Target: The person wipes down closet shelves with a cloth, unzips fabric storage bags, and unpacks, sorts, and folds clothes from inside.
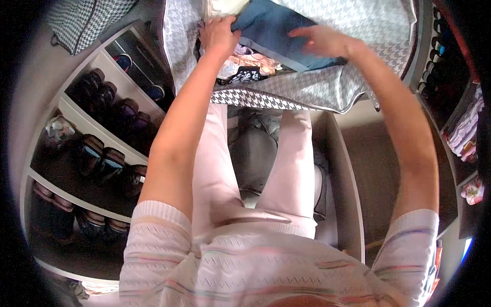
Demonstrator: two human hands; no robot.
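Note:
A folded dark blue cloth [279, 31] lies in an open houndstooth fabric bag [245, 98] at the top of the view. My left hand [219, 37] touches the cloth's left edge, its fingers bent and spread. Over the right part of the cloth is my right hand [325, 41], its index finger stretched out to the left and the other fingers partly hidden below it. Patterned orange and white clothing [255, 64] shows beneath the cloth, beside a black and white patterned piece [245, 75]. Cream fabric [225, 7] sits behind my left hand.
Shelves of shoes [107, 163] stand on the left, with another houndstooth bag [89, 23] above them. An open drawer [353, 204] with dark items lies below, around my legs. More shoes and folded clothing [466, 128] are on the right.

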